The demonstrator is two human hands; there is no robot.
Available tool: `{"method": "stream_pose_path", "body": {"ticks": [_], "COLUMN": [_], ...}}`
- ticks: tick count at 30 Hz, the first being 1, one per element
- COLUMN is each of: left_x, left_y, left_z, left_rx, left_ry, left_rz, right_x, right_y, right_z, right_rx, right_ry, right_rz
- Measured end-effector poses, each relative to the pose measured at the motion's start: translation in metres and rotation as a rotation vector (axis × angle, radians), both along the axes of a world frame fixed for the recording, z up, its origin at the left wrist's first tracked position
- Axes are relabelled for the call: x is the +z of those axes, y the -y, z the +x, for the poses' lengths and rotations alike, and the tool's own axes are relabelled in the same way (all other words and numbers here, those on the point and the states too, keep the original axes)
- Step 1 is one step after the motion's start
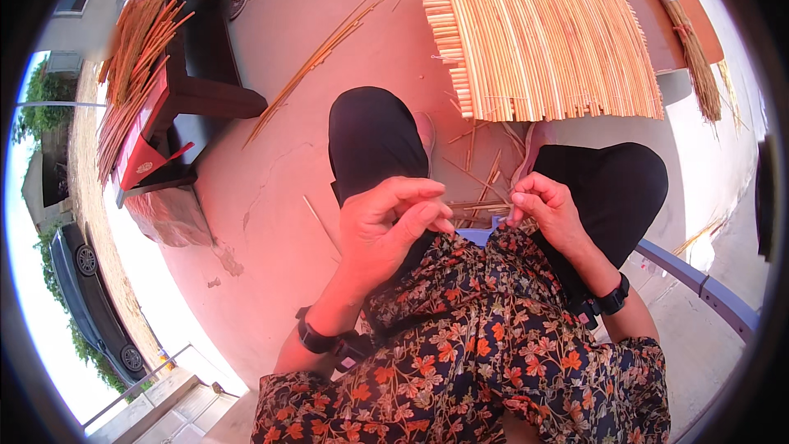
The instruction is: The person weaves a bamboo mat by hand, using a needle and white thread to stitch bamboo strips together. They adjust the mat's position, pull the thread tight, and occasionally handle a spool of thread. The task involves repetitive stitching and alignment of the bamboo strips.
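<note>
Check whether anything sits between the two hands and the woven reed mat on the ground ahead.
Yes. The person's two black-trousered knees rise between the left hand and right hand and the reed mat. Loose reeds also lie on the ground in the gap between the knees, just short of the mat's near edge.

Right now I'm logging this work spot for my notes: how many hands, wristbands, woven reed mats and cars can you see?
Hands: 2, left hand and right hand
Black wristbands: 2, left wristband and right wristband
Woven reed mat: 1
Car: 1
Total: 6
</note>
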State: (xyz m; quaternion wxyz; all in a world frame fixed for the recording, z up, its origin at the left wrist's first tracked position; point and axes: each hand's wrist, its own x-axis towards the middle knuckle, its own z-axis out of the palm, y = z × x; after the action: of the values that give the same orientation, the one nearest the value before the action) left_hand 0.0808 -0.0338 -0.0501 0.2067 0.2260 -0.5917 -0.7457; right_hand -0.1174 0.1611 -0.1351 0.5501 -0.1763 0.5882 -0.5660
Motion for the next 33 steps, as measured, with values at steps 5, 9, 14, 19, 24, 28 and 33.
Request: {"method": "stream_pose_path", "body": {"ticks": [5, 9, 14, 19, 24, 28, 33], "left_x": [-0.113, -0.273, -0.345, -0.370, -0.396, -0.419, -0.413], "left_y": [0.079, 0.055, -0.017, -0.046, -0.077, -0.106, -0.108], "left_z": [0.122, 0.271, 0.324, 0.303, 0.316, 0.321, 0.268], "left_rx": [0.682, 0.930, 0.734, 0.574, 0.538, 0.489, 0.279], "left_ry": [0.314, 0.684, 0.877, 0.946, 0.957, 0.933, 0.979], "left_rz": [0.059, 0.434, 0.679, 0.590, 0.618, 0.644, 0.691], "right_x": [0.000, -0.007, -0.015, -0.017, -0.014, -0.010, -0.017], "right_y": [0.009, 0.005, -0.013, -0.010, -0.005, -0.013, -0.038], "right_z": [-0.007, -0.005, 0.003, 0.013, 0.018, 0.021, 0.014], "right_rx": [-0.109, -0.057, -0.040, -0.031, -0.038, -0.079, -0.143], "right_ry": [-0.076, -0.167, -0.180, -0.155, -0.145, -0.133, -0.198], "right_rz": [0.110, 0.177, 0.324, 0.388, 0.419, 0.443, 0.484]}}
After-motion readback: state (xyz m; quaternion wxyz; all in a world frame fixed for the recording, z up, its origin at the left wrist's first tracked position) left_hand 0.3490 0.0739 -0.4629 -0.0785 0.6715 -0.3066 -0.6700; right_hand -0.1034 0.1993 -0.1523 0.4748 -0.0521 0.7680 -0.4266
